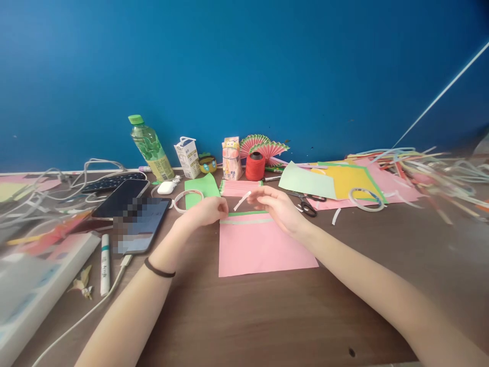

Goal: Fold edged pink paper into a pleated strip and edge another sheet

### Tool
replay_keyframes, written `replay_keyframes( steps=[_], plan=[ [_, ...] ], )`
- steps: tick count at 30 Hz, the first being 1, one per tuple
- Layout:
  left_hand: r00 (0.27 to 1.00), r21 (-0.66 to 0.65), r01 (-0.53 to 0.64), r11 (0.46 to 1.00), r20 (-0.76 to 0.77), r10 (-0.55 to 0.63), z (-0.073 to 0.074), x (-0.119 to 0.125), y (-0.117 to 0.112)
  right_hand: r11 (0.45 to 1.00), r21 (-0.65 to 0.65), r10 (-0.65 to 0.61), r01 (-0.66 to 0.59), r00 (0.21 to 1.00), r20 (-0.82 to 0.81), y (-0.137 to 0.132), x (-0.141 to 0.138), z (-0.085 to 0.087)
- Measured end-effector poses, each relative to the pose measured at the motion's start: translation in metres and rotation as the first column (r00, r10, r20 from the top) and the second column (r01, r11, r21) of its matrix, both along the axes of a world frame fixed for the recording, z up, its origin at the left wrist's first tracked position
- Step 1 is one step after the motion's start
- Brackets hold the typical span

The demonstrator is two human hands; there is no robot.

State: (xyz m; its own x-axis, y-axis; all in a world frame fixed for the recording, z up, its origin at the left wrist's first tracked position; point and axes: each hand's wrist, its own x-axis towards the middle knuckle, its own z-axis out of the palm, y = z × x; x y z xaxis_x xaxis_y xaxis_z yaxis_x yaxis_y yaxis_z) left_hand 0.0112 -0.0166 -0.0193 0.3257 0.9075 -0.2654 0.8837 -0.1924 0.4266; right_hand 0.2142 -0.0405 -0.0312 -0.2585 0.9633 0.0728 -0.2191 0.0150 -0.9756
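Note:
A pink sheet of paper (263,250) with a green band (248,214) and a pale strip along its far edge lies flat on the table. My left hand (208,210) is closed at the sheet's far left corner, its fingertips on that edge. Over the far right part of the sheet, my right hand (280,206) has bent fingers, with a small white strip (242,201) at their tips, slightly above the paper. The right thumb is partly hidden. Just beyond lie a stack of folded pink paper (240,188) and a green sheet (204,186).
Along the blue wall stand a green bottle (152,148), a drink carton (188,158), a red thread spool (255,167) and paper fans (269,149). Scissors (306,205) and a tape roll (365,200) lie right; phones (143,224), a marker (105,265) and cables left.

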Motion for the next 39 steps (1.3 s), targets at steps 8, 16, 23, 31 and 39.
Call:
replay_keyframes(
  steps=[8, 16, 23, 31, 39],
  plan=[
    [0.999, -0.069, 0.039, 0.997, 0.02, -0.038, -0.015, 0.0, 0.005, 0.999, 0.019, -0.037, 0.036, 0.999, 0.021, 0.003, 0.003, 0.001],
    [0.997, -0.068, 0.078, 0.995, 0.029, -0.076, -0.012, 0.0, 0.003, 0.999, 0.028, -0.039, 0.038, 0.999, 0.034, 0.002, 0.003, 0.001],
    [0.997, -0.08, 0.072, 0.994, 0.029, -0.07, -0.015, -0.003, 0.005, 0.999, 0.019, -0.04, 0.039, 0.998, 0.04, 0.001, 0.003, 0.003],
    [0.993, 0.007, 0.047, 0.999, 0.109, -0.048, 0.005, -0.003, 0.0, 0.999, 0.009, -0.038, 0.038, 0.999, 0.031, 0.001, 0.002, 0.001],
    [0.957, -0.021, 0.098, 0.995, 0.275, -0.088, 0.032, 0.008, -0.013, 1.0, 0.006, 0.015, -0.016, 0.999, 0.039, -0.002, 0.0, 0.0]
  ],
)
